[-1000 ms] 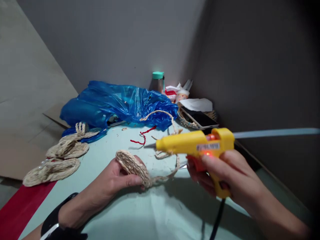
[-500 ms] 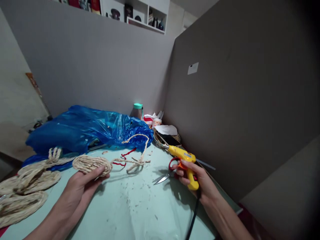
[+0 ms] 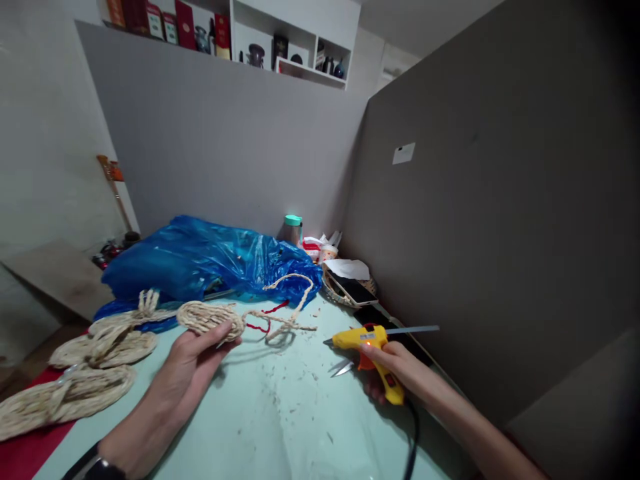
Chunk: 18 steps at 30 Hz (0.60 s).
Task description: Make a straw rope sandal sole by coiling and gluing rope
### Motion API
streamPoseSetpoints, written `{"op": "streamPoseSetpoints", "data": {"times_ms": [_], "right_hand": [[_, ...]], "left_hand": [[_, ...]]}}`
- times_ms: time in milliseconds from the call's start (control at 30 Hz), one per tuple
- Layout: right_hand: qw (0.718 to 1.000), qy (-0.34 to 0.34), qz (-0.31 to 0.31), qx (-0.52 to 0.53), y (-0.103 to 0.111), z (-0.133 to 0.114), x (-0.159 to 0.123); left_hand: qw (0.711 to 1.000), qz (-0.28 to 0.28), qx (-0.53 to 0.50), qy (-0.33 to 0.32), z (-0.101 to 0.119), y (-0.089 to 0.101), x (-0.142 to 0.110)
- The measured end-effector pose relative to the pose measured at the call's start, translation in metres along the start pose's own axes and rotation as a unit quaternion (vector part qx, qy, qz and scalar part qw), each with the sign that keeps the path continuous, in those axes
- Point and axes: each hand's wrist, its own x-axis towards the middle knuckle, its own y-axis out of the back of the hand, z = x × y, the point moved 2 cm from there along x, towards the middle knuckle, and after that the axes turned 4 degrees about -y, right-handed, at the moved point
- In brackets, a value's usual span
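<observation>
My left hand is closed on an oval coil of straw rope, thumb on top and fingers beneath. A loose straw cord trails from the coil to the right over the table. My right hand grips a yellow hot glue gun by its handle, its nozzle pointing left and a glue stick jutting from the back. An orange light glows on the gun's body. Scissors blades show below the gun; whether my fingers hold the scissors is hidden.
Straw sandals lie at the left. A blue plastic bag covers the back of the table. A bottle with a green lid, a basket with a phone and grey partitions stand behind and right. Red cord lies mid-table.
The glue gun has turned more level, its nozzle lower and pointing left. The view has shifted left and up. My left hand still holds the coil.
</observation>
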Motion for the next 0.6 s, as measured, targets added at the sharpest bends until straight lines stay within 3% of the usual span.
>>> {"op": "streamPoseSetpoints", "data": {"times_ms": [167,233,300,367,433,467,600], "right_hand": [[0.969,0.064,0.139,-0.192,0.015,-0.012,-0.009],[0.952,0.097,0.182,-0.226,0.009,-0.021,-0.017],[0.944,0.130,0.188,-0.238,-0.008,-0.031,-0.026],[0.949,0.164,0.130,-0.235,-0.034,-0.042,-0.033],[0.965,0.177,0.031,-0.193,-0.062,-0.052,-0.034],[0.987,0.140,-0.050,-0.062,-0.075,-0.055,-0.032],[0.977,0.099,-0.159,0.106,-0.105,-0.065,-0.015]], "left_hand": [[0.999,-0.043,0.000,0.009,-0.002,-0.012,-0.015],[0.998,-0.058,0.001,0.013,-0.005,-0.014,-0.019],[0.997,-0.076,0.005,0.018,-0.008,-0.015,-0.021],[0.994,-0.106,0.018,0.017,-0.010,-0.016,-0.023],[0.990,-0.139,0.035,0.008,-0.011,-0.019,-0.026],[0.987,-0.154,0.045,0.000,-0.011,-0.021,-0.028],[0.979,-0.189,0.078,-0.025,-0.007,-0.029,-0.033]]}}
